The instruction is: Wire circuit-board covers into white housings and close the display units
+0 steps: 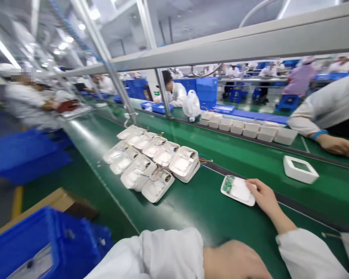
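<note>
Head view: right hand (263, 197) pinching white panel (241, 190), left hand (239, 260) palm-down, grip unclear.

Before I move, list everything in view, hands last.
Wired casings: about ten, white, clustered on bench
Circuit-board panel: one, white and green, in right hand
Square frame: one, white, beyond panel
Casing row: roughly eight, white, far side
Rounded device: one, white, left of row
Bench: one, green, centre
Crates: several, blue, lower left and background
Beam: one, grey, overhead
Co-workers: several, mostly white-clothed, around
Left hand: one, white-sleeved, blurred, bottom
Right hand: one, white-sleeved, at panel
</note>
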Motion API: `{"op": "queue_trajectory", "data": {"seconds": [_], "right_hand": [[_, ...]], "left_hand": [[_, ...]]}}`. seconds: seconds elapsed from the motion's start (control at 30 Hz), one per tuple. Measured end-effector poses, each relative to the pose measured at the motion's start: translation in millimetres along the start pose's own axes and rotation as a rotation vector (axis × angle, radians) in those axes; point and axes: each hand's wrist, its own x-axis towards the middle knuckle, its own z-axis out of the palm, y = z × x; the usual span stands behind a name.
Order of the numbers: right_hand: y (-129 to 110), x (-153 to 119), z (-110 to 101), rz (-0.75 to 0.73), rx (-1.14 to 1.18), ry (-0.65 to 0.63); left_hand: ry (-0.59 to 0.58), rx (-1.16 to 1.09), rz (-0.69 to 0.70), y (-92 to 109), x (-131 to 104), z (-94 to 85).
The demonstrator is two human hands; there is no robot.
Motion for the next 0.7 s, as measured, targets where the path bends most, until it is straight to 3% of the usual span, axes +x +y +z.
{"op": "queue_trajectory", "data": {"seconds": [0.07,0.13,0.17,0.27,0.33,0.4,0.53,0.6,0.7], "right_hand": [[3,2,-1,0.029,-0.054,-0.041],[5,1,-1,0.045,-0.083,-0.057],[5,-1,0,0.048,-0.090,-0.057],[5,-2,1,0.057,-0.109,-0.056],[3,-2,1,0.066,-0.122,-0.055],[2,-1,0,0.072,-0.131,-0.054],[0,-1,-2,0.071,-0.140,-0.046],[1,0,-3,0.081,-0.137,-0.051],[6,2,-3,0.095,-0.136,-0.063]], "left_hand": [[0.391,0.156,-0.170,8,-39,-26.4],[0.643,0.286,-0.326,21,-83,-53.8],[0.748,0.367,-0.399,27,-105,-67.8],[0.918,0.683,-0.557,37,-159,-105.7],[0.966,0.867,-0.646,37,-183,-122.3],[0.933,0.971,-0.694,38,-196,-132.6],[0.930,1.086,-0.763,46,-210,-155.5],[1.001,1.153,-0.890,48,-217,-173.2],[0.975,1.140,-1.014,42,-230,-199.1]]}}
